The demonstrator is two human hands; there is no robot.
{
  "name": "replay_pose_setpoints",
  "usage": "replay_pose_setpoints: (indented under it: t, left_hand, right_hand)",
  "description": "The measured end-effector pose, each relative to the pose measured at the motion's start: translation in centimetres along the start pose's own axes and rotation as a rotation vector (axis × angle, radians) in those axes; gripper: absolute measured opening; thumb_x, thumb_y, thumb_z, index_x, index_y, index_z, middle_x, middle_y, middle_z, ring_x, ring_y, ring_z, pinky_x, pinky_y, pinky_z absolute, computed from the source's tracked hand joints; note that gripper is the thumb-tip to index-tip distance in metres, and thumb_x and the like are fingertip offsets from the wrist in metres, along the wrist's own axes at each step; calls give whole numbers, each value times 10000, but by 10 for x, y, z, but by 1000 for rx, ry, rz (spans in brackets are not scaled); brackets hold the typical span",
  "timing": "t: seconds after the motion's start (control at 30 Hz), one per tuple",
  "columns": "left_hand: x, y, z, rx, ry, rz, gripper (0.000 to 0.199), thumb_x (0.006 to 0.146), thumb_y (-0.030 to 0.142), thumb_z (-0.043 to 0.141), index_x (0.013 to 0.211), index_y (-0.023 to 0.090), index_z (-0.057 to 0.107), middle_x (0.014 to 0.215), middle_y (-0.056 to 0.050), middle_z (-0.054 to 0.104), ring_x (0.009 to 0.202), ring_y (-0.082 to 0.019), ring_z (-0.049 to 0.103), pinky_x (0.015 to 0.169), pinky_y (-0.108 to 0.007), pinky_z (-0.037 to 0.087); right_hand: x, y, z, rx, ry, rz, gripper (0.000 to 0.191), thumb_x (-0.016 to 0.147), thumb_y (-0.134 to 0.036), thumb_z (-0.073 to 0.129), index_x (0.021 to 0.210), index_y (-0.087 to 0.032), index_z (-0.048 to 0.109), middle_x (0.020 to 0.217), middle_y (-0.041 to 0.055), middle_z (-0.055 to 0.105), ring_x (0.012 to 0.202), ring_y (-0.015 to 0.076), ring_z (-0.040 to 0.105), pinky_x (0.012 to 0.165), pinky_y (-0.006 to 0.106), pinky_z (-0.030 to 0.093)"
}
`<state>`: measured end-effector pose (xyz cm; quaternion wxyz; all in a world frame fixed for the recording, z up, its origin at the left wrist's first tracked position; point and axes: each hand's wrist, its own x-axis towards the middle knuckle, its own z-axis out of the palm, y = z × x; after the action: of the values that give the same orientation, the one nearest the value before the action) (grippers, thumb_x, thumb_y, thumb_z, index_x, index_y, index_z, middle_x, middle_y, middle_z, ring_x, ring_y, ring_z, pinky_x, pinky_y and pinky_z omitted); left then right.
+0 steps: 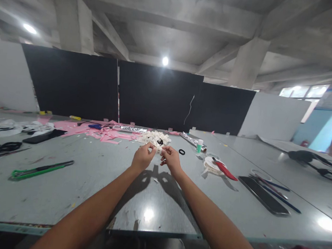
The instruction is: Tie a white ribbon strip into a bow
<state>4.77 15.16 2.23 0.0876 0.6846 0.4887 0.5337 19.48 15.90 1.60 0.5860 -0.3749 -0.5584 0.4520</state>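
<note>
two bare hands meet at the middle of the frame, raised just above the grey table top [98,195]. the left hand [142,157] and the right hand [170,159] both pinch a small white paper piece [159,150] between thumb and fingertips, fingers curled in tight around it; the piece is too small to make out its shape. right behind the hands, slightly higher in the frame, lies a heap of white paper scraps [155,137] with something black tucked in it. the hands' shadow falls on the table below them, toward the bottom centre.

to the left of the heap, pink paper offcuts [97,131] spread across the far side of the table, with a blue object lying on them. at middle left lies a green-handled cutter [39,169], and above it a black flat phone [44,136]. black scissors [2,147] sit at the far left edge.

right of the hands, a small black ring [182,151] rests on the table, near a small white bottle with a green cap [199,146]. further right, a red-handled knife [224,170] lies across a white tape roll [212,166]. at lower right lies a second dark phone [263,196], with dark blue pens [277,191] just beside it. black panels [156,97] stand along the table's far edge.
</note>
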Motion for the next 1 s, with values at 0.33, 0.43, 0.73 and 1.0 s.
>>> replay_pose_setpoints:
  t: [0.33, 0.43, 0.73, 1.0]
  left_hand:
    - [8, -7, 13, -536, -57, -218, 218, 734, 385, 566, 681, 185, 498, 535, 39, 520, 477, -110, 522, 469, -200, 370]
    - [6, -8, 12, -419, -73, -134, 205, 755, 373, 558, 691, 184, 516, 572, 35, 536, 495, -110, 526, 491, -208, 373]
    - [2, -8, 14, -373, -93, -122, 196, 753, 373, 568, 698, 186, 544, 550, 31, 557, 492, -118, 529, 480, -213, 342]
    - [8, -6, 21, -892, -71, -415, 286, 674, 386, 656, 748, 170, 483, 786, -39, 679, 655, -162, 679, 618, -268, 509]
  right_hand:
    - [1, 2, -10, -597, 74, -447, 336, 708, -197, 537, 1035, -190, 616, 894, 31, 565, 693, 138, 519, 680, 300, 493]
    - [0, -1, -12, -651, 72, -526, 375, 711, -184, 535, 1076, -207, 619, 944, 47, 576, 746, 156, 528, 722, 305, 476]
    - [7, 6, -7, -286, 120, -258, 242, 744, -296, 507, 841, -176, 693, 816, 38, 635, 595, 136, 526, 444, 227, 456]
    - [3, 5, -1, -174, 218, -182, 238, 693, -274, 531, 903, -181, 592, 728, 2, 575, 515, 111, 493, 405, 215, 440]
